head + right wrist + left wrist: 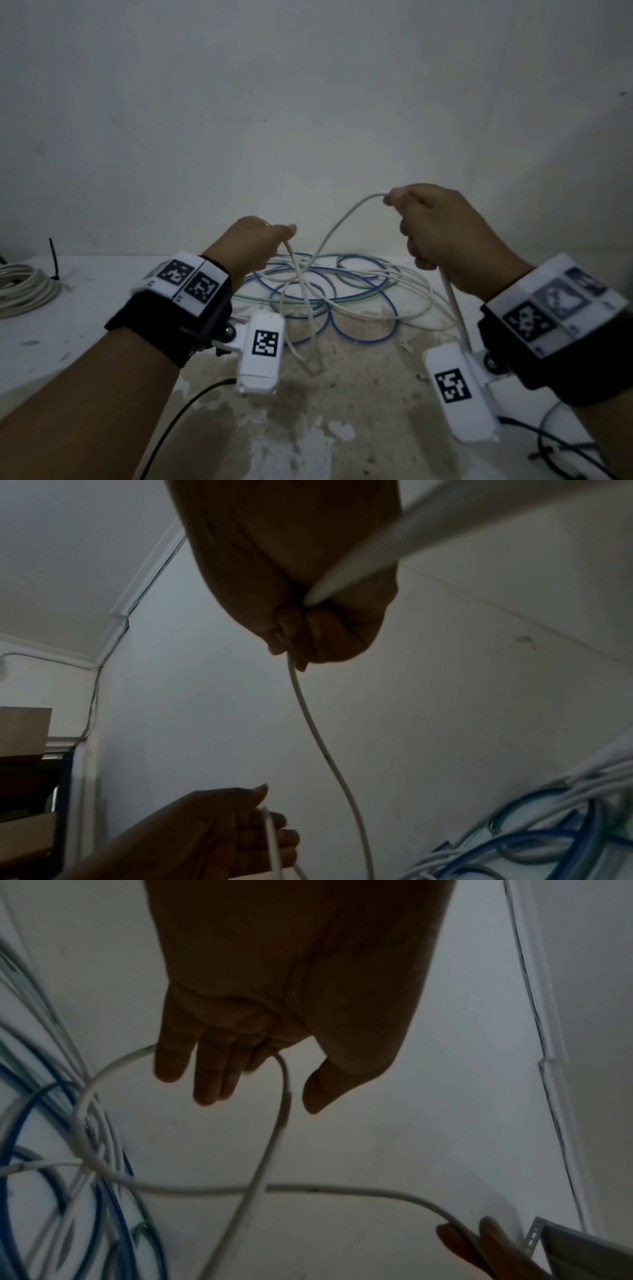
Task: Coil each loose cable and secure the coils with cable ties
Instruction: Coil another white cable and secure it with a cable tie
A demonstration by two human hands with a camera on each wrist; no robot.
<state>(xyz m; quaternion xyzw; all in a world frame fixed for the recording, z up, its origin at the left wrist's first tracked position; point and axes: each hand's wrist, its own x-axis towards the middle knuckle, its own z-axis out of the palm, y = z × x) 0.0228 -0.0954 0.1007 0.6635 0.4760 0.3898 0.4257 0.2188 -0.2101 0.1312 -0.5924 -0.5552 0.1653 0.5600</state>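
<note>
A long white cable [342, 222] runs between my two raised hands, and its slack lies tangled on the table [85, 342]. My right hand [404, 212] is a fist gripping the cable; the right wrist view shows the cable [318, 737] leaving below the curled right hand [301, 639]. My left hand [270, 236] is lower and to the left. In the left wrist view its fingers [205, 1085] are nearly straight and the thumb stands apart, with the cable [281, 1118] draped over the left hand [260, 1093] in hanging loops.
A blue cable [359, 339] and a greenish cable [363, 257] lie in loose loops under the white one. At the far left sits a coiled pale cable [24, 287] bound with a black tie [53, 257]. Thin black leads [548, 442] lie front right. A wall stands close behind.
</note>
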